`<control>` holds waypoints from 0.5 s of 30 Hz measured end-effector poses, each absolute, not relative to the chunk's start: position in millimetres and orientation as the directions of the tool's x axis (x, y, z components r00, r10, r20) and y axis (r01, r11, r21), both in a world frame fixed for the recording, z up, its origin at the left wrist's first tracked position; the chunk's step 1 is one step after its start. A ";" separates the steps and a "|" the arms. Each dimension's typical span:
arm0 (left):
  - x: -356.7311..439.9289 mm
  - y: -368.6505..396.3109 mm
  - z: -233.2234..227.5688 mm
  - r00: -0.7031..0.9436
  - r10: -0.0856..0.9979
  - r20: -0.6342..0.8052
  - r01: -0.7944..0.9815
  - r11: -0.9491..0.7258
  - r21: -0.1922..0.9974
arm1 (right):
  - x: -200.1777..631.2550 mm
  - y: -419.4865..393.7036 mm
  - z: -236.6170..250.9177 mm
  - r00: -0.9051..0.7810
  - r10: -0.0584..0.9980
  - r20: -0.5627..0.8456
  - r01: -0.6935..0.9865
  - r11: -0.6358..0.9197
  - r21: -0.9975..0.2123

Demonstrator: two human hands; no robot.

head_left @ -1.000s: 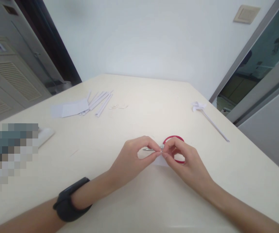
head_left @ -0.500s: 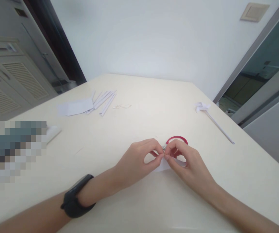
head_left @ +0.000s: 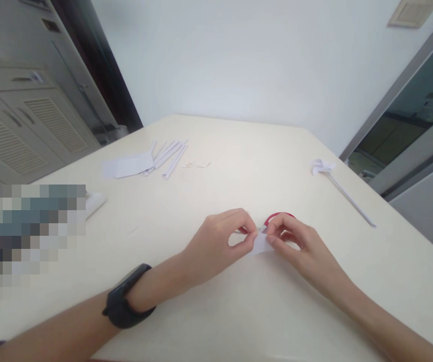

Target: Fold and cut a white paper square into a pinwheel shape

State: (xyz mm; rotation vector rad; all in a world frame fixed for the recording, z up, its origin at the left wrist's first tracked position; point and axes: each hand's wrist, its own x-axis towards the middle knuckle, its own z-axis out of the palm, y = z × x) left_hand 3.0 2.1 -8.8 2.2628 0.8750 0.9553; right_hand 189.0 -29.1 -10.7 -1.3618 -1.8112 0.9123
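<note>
Low over the table, a small white piece of paper [head_left: 262,244] is pinched between both hands. My left hand [head_left: 222,241], with a dark watch [head_left: 127,296] on its wrist, grips the paper's left edge between thumb and forefinger. On the paper's right side, my right hand [head_left: 295,244] has its thumb and fingertips closed. Just behind the hands lie scissors with a red handle [head_left: 279,215], mostly hidden by the fingers. Part of the paper is covered by the right hand.
A white paper pinwheel [head_left: 322,167] on a rolled stick lies at right. At back left are flat paper sheets [head_left: 133,165], several rolled paper sticks [head_left: 174,160] and small scraps [head_left: 196,164]. A pixelated blurred object [head_left: 31,226] sits at the left edge of the white table [head_left: 216,322].
My hands have drawn slightly apart, so more of the paper shows between the fingertips. The whole view has shifted a little, moving everything rightward in the picture.
</note>
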 end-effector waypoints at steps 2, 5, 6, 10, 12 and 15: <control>2.7 2.8 -6.1 0.533 0.752 0.389 0.363 -0.618 0.697 | 189.4 -28.1 -11.1 -0.219 0.967 0.128 0.497 0.224 -0.838; 3.4 2.6 -3.0 0.523 0.790 0.321 0.371 -0.549 0.749 | 188.2 -29.1 -9.9 -0.216 0.962 0.170 0.513 0.260 -0.818; 3.8 2.4 -2.5 0.518 0.799 0.306 0.365 -0.530 0.765 | 187.7 -29.9 -9.4 -0.210 0.961 0.179 0.519 0.265 -0.813; 5.4 0.7 -2.8 0.495 0.817 0.297 0.365 -0.505 0.782 | 186.3 -32.8 -8.1 -0.184 0.965 0.185 0.523 0.255 -0.813; 5.2 -0.1 -3.3 0.490 0.815 0.309 0.380 -0.519 0.766 | 187.3 -33.1 -7.9 -0.189 0.968 0.167 0.505 0.242 -0.829; 2.7 0.8 -2.2 0.475 0.807 0.351 0.381 -0.548 0.745 | 192.9 -30.2 -8.4 -0.194 0.974 0.114 0.465 0.194 -0.864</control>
